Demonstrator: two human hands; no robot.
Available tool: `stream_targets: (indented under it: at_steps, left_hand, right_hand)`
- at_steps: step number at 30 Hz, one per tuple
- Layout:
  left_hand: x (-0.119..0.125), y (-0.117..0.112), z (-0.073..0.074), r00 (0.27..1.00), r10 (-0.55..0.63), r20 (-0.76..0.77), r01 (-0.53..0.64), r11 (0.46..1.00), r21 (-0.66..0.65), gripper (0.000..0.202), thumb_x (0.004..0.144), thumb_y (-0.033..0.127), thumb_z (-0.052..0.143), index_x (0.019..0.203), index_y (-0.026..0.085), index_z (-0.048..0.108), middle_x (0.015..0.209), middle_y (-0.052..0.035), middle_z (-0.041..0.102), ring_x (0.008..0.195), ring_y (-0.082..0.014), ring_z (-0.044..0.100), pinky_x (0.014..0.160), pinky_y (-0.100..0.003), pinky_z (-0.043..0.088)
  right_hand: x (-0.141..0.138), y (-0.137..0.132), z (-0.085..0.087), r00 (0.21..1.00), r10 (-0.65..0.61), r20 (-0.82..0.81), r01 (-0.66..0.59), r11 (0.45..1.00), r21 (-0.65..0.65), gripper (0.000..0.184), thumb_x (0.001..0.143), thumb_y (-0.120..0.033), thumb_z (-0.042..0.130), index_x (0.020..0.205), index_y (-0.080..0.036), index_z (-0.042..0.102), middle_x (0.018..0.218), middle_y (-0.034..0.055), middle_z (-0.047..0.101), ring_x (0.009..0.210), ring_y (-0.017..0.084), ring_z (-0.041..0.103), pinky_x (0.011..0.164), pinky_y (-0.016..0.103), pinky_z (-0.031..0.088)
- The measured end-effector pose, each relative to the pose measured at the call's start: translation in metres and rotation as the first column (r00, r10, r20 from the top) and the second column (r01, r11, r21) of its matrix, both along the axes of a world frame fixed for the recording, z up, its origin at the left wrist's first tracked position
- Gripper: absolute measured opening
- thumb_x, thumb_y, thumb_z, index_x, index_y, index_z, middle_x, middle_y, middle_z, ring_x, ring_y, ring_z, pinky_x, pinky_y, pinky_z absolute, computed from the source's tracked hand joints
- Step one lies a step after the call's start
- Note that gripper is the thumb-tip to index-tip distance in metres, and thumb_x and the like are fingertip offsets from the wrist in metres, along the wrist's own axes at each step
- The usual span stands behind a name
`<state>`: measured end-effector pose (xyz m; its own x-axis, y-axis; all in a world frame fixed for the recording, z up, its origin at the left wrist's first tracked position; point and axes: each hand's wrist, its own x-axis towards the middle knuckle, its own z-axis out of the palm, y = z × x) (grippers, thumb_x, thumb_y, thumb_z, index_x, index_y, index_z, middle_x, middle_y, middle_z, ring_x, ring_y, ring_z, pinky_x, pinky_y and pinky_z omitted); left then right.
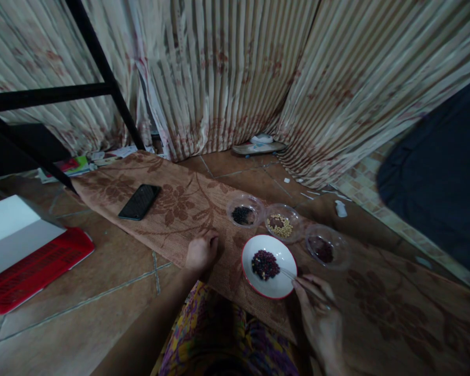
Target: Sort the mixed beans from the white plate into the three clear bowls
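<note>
Lower centre: right hand (317,313) pinches thin sticks (300,281) at the white plate (282,284), mixed beans (265,264) still heaped there, left hand (201,252) fisted empty on the mat (172,209), three clear bowls (294,215) above each part-filled, so sorting looks midway.

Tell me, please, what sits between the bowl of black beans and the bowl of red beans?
The bowl of yellow beans sits between them, as the head view shows.

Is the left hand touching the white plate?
No, the left hand rests on the mat, apart from the white plate.
</note>
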<state>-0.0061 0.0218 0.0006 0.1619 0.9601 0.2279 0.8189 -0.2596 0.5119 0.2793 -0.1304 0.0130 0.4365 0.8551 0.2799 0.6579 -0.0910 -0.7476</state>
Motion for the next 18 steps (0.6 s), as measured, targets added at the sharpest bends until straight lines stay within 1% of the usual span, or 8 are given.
stream_targets:
  at_steps: [3, 8, 12, 15, 18]
  left_hand:
    - [0.0, 0.0, 0.001, 1.0, -0.005, 0.009, 0.005, 1.0, 0.002, 0.018, 0.093, 0.022, 0.05, 0.093, 0.021, 0.068, 0.095, -0.0048, 0.07, 0.088, -0.0174, 0.065, 0.079, -0.025, 0.047]
    - [0.001, 0.0, 0.002, 1.0, 0.004, -0.013, -0.004, 1.0, -0.006, 0.018, 0.093, 0.022, 0.05, 0.092, 0.021, 0.067, 0.095, -0.0046, 0.071, 0.086, -0.0178, 0.066, 0.077, -0.026, 0.047]
    - [0.001, 0.0, 0.002, 0.999, 0.019, -0.032, -0.02, 1.0, -0.021, 0.017, 0.093, 0.022, 0.05, 0.094, 0.022, 0.067, 0.097, -0.0045, 0.072, 0.085, -0.0179, 0.066, 0.076, -0.026, 0.047]
    - [0.0, 0.0, 0.001, 0.999, 0.023, -0.041, -0.024, 1.0, -0.021, 0.019, 0.093, 0.023, 0.049, 0.095, 0.023, 0.068, 0.097, -0.0039, 0.072, 0.087, -0.0186, 0.067, 0.077, -0.026, 0.048]
    - [0.0, 0.001, 0.002, 0.999, 0.025, -0.04, -0.027, 0.999, -0.027, 0.02, 0.093, 0.025, 0.048, 0.097, 0.024, 0.068, 0.099, -0.0031, 0.073, 0.091, -0.0191, 0.068, 0.081, -0.027, 0.048]
  right_hand:
    - [0.001, -0.001, -0.002, 1.0, 0.019, 0.005, -0.019, 1.0, -0.001, 0.031, 0.084, -0.051, 0.062, 0.09, -0.024, 0.076, 0.109, 0.0072, 0.067, 0.101, 0.023, 0.063, 0.094, 0.042, 0.048]
    - [-0.002, -0.002, 0.004, 0.999, -0.022, -0.032, 0.022, 1.0, -0.013, 0.032, 0.083, -0.052, 0.063, 0.09, -0.024, 0.076, 0.109, 0.0066, 0.067, 0.1, 0.023, 0.064, 0.092, 0.04, 0.049]
    - [-0.007, -0.001, 0.017, 0.991, -0.1, -0.094, 0.098, 0.995, -0.022, 0.034, 0.081, -0.052, 0.064, 0.089, -0.021, 0.076, 0.11, 0.008, 0.067, 0.094, 0.022, 0.066, 0.08, 0.033, 0.053]
    - [-0.003, 0.003, 0.029, 0.979, -0.178, -0.095, 0.181, 0.983, 0.025, 0.035, 0.08, -0.052, 0.067, 0.088, -0.019, 0.074, 0.106, 0.0086, 0.069, 0.09, 0.021, 0.067, 0.071, 0.029, 0.052]
    - [0.017, 0.013, 0.04, 0.954, -0.294, -0.057, 0.299, 0.943, 0.148, 0.036, 0.078, -0.052, 0.069, 0.086, -0.018, 0.072, 0.101, 0.0087, 0.07, 0.084, 0.02, 0.067, 0.069, 0.029, 0.051]
